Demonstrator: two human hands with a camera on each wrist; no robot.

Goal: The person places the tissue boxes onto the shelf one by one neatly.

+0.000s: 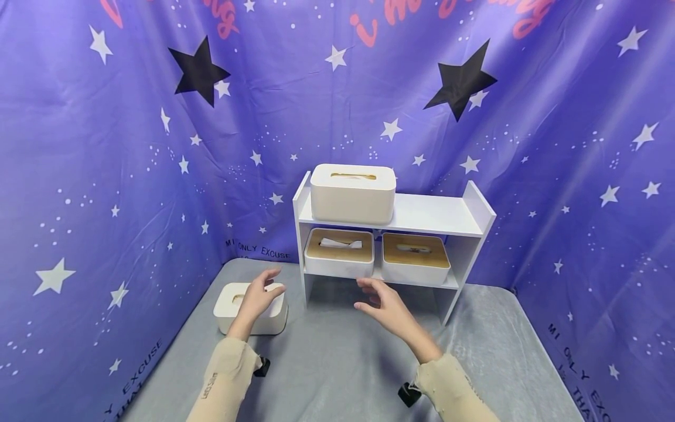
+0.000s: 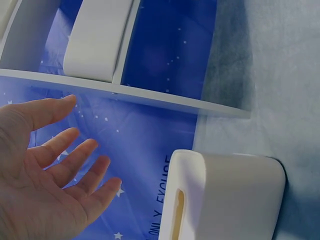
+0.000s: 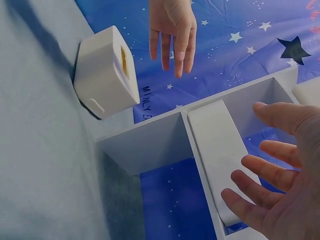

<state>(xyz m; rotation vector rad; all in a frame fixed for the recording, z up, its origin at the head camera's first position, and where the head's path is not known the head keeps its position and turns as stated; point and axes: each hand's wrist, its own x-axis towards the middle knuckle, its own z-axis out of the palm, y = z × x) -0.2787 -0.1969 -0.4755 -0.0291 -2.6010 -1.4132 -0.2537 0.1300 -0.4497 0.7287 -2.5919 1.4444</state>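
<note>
My left hand (image 1: 258, 299) hovers over the right part of a white tissue box (image 1: 225, 316) on the grey cloth, fingers relaxed and holding nothing. In the left wrist view the same tissue box (image 2: 235, 195) shows a slot in its top, apart from my spread fingers. In front of the shelf, my right hand (image 1: 387, 308) hangs in the air with loosely bent fingers and an empty palm. Nearest to it are two white tissue boxes with wooden lids on the lower shelf: the left one (image 1: 337, 268) with a tissue poking out, the right one (image 1: 416, 273) beside it.
A white two-tier shelf (image 1: 437, 214) stands at the back of the grey cloth surface (image 1: 337, 363). On its upper tier, at the left, sits a taller white tissue box (image 1: 352, 202). Purple star-printed curtains (image 1: 132, 205) enclose the back and both sides.
</note>
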